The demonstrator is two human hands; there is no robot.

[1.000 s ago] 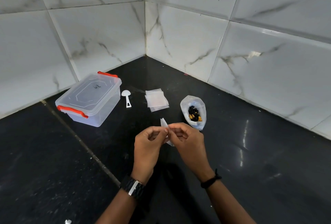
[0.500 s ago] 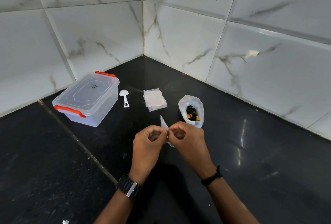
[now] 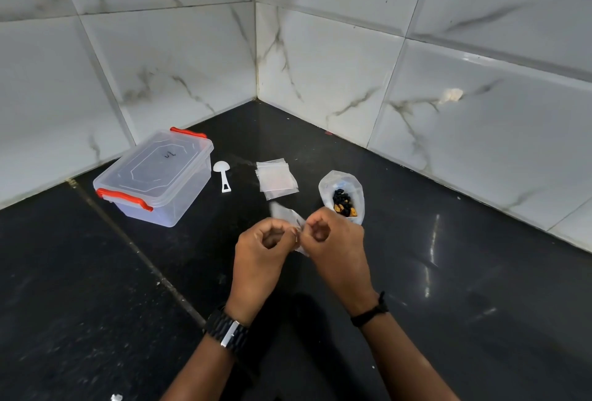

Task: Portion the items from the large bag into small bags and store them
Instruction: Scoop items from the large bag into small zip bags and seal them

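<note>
Both hands meet above the black counter and pinch one small clear bag (image 3: 286, 215) between them. My left hand (image 3: 262, 250) pinches its edge from the left, my right hand (image 3: 333, 240) from the right. Most of the small bag is hidden behind the fingers. Just behind my right hand stands the large open bag (image 3: 342, 189) with dark and orange pieces in it. A stack of flat small bags (image 3: 277, 178) lies further back. A white scoop (image 3: 222, 174) lies left of that stack.
A clear plastic box (image 3: 153, 176) with a shut lid and orange clips stands at the back left. Marble-tiled walls meet in a corner (image 3: 256, 48) behind the items. A small white scrap (image 3: 116, 396) lies at the near edge.
Both hands keep pinching the small bag in the same spot; its free corner has tipped a little to the left. The view has shifted slightly.
</note>
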